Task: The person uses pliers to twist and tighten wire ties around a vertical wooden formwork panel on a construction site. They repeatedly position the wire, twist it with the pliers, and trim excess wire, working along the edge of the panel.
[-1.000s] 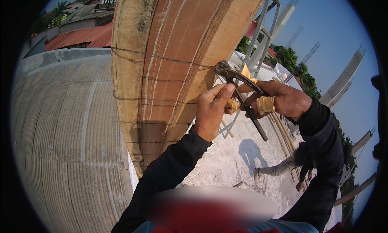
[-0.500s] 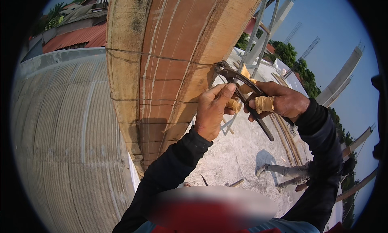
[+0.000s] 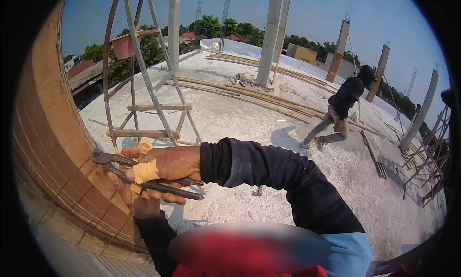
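Note:
Dark metal pincers (image 3: 176, 190) are in my hands beside the wooden column formwork (image 3: 50, 102) at the left. My right hand (image 3: 170, 164) reaches across from the right and grips them, yellowish tape wrapped around some of its fingers. Just below, my left hand (image 3: 141, 202) is closed around the lower handle, its thumb near the formwork. The pincers' jaw end points at the boards and looks very close to them. Whether the jaws touch the wood or a wire, I cannot tell. My right hand partly covers the handles.
A metal scaffold frame (image 3: 156, 97) with wooden rungs and a reddish bucket (image 3: 123, 46) stands just beyond my hands. Long bamboo poles (image 3: 245, 92) lie across the pale concrete floor (image 3: 230, 128). A person (image 3: 338, 106) in dark top walks at the right, near concrete columns (image 3: 270, 42).
My view has swung to the right, so the formwork now sits at the left edge. The pincers stay in my hands but have turned, handles now pointing right. The person shows upright, mid-stride.

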